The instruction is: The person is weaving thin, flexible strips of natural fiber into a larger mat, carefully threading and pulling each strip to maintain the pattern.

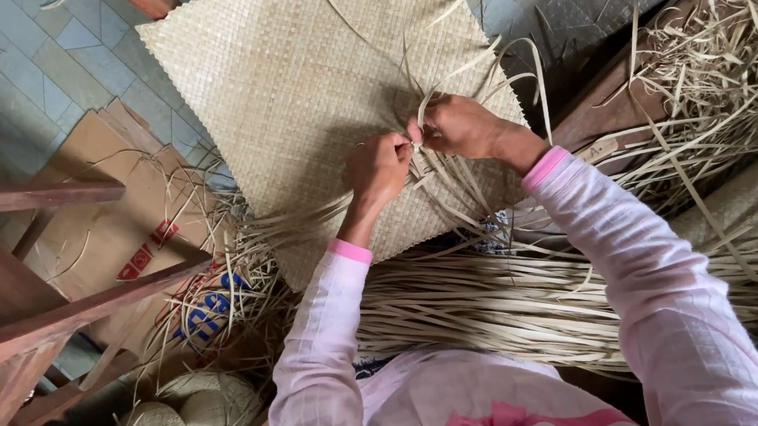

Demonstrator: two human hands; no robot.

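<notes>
A pale woven straw mat [297, 84] lies in front of me, tilted like a diamond, with zigzag edges. My left hand [377, 170] and my right hand [458, 127] meet over its near right part. Both pinch thin loose straw strips [429, 110] that rise from the weave between my fingertips. Further strips curl up and away from that spot. My sleeves are pink.
A thick bundle of long straw strips [494, 299] lies across my lap. More tangled strips [710, 61] pile at the right on a wooden surface. Flattened cardboard boxes [118, 224] lie at left, with a wooden frame [36, 321] beside them. Woven rolls [188, 417] sit bottom left.
</notes>
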